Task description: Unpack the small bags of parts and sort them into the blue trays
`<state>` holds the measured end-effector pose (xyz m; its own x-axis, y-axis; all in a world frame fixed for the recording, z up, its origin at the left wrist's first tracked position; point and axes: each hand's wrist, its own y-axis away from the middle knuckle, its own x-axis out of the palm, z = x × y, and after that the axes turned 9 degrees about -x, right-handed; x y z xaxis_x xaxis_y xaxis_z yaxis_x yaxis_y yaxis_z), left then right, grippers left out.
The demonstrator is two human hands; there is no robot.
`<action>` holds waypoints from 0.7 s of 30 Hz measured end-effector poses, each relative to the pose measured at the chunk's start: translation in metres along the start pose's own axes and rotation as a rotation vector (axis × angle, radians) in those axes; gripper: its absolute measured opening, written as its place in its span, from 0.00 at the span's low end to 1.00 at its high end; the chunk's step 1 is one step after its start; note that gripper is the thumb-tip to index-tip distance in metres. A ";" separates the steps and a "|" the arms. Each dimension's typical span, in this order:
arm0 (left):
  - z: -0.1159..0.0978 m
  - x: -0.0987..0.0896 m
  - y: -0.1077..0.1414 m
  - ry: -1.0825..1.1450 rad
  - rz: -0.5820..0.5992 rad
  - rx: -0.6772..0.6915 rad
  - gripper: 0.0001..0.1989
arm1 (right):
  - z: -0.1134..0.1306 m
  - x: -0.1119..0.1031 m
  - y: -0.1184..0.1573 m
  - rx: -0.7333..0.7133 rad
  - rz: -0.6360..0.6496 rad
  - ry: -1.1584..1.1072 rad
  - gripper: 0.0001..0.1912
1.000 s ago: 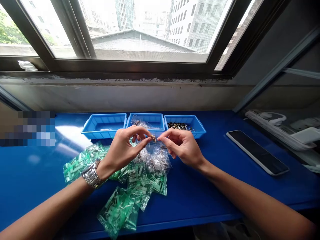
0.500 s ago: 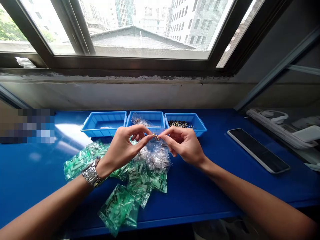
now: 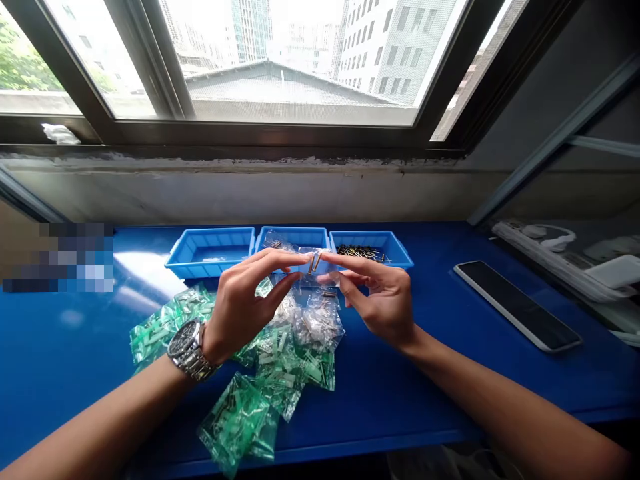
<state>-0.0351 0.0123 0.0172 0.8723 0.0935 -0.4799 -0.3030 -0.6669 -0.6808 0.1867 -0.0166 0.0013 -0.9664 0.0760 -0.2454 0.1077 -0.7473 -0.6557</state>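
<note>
A small clear plastic bag [image 3: 306, 283] is stretched between my two hands above the table, with a few brass-coloured screws [image 3: 317, 263] showing in it. My left hand [image 3: 253, 290], with a metal watch on its wrist, grips the bag's left side between fingertips and thumb. The right side is held by my right hand [image 3: 377, 293], its index finger stretched along the upper edge. Below lie clear bags of small metal parts [image 3: 320, 323] and several green bags [image 3: 243, 413] with pale pieces inside.
Three blue trays stand in a row at the back: the left tray [image 3: 173, 257], the middle tray [image 3: 295, 231] with clear bags, and the right tray [image 3: 403, 257] with loose dark and brass screws. A phone [image 3: 517, 303] lies at right. A window wall rises behind the table.
The brass screws were pinched between my fingertips; now they show within the clear bag. My fingers have straightened along the bag's upper edge, and my left wrist has turned, showing the watch face.
</note>
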 end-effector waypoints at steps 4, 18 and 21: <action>0.001 0.000 0.001 -0.035 -0.027 0.022 0.11 | -0.001 0.000 0.002 -0.038 0.012 0.032 0.16; 0.002 0.000 -0.002 0.040 0.060 -0.036 0.01 | 0.003 0.000 -0.002 -0.064 -0.024 0.032 0.05; -0.003 -0.002 -0.005 0.136 0.176 -0.237 0.09 | 0.006 0.002 -0.003 -0.005 -0.002 0.067 0.08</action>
<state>-0.0345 0.0131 0.0231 0.8627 -0.1277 -0.4893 -0.3700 -0.8189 -0.4387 0.1831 -0.0179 0.0076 -0.9490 0.1212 -0.2911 0.1075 -0.7436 -0.6599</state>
